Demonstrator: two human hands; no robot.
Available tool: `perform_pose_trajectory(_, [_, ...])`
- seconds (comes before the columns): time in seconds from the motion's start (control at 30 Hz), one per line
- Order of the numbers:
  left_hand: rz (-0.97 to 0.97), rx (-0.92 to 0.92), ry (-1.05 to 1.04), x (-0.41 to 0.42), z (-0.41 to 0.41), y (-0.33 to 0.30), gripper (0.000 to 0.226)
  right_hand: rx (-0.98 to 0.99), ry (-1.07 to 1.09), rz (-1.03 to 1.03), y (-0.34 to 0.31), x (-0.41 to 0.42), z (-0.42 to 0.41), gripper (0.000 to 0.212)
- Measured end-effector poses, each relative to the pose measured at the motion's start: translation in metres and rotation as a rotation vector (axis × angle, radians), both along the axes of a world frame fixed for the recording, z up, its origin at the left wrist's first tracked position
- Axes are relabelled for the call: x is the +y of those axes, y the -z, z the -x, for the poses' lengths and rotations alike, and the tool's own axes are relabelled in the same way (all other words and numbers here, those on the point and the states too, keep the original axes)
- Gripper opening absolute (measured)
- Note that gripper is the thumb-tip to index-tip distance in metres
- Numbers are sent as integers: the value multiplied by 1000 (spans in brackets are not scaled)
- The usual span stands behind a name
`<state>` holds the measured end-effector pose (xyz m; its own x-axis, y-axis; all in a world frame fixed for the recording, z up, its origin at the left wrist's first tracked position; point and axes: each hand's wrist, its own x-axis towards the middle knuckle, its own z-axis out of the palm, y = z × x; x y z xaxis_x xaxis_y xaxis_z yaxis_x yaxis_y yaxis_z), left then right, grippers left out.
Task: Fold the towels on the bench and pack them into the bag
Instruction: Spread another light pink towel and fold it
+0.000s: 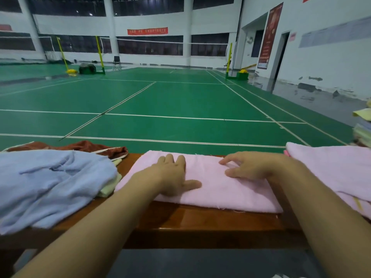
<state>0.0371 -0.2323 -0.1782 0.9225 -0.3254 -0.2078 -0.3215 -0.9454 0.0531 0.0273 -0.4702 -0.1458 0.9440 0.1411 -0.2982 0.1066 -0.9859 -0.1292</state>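
Both hands (left (170, 175), right (249, 167)) rest flat, grip open, on pink towel (216, 189)

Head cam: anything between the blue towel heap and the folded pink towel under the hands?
A pale yellow-green cloth pokes out from under the blue towel; beyond it, bare bench up to the pink towel.

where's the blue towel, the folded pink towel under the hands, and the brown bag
blue towel (50, 183): head view, middle of the crumpled cloth at left.
folded pink towel (216, 189): head view, bare top between the two hands.
brown bag (84, 146): head view, upper fabric behind the blue towel.
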Motion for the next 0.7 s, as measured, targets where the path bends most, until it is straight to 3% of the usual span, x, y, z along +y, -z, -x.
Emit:
perform_pose_trajectory(0.1, [84,-47,4,6,-5,-7,70,179,84,37,-27,4,10,39])
perform_pose_trajectory(0.23, [305,-359,41,9,-8,-14,63,300,95,20,-42,12,24,23])
perform_pose_trajectory(0.3, [399,-234,52,12,-10,-18,58,121,41,-11,-38,8,16,20])
perform_pose_trajectory(0.37, [305,-31,73,15,-10,-16,65,-77,-22,-90,-32,4,6,18])
perform_pose_trajectory(0.43, [217,56,95,17,-11,-10,71,-157,-51,-167,-23,4,-1,25])
perform_pose_trajectory(0.57, [207,96,100,22,-10,-12,71,-106,-51,-144,-1,12,-3,61])
perform_pose_trajectory(0.7, [143,169,121,27,-7,-25,76,19,-94,-87,-2,18,-2,72])
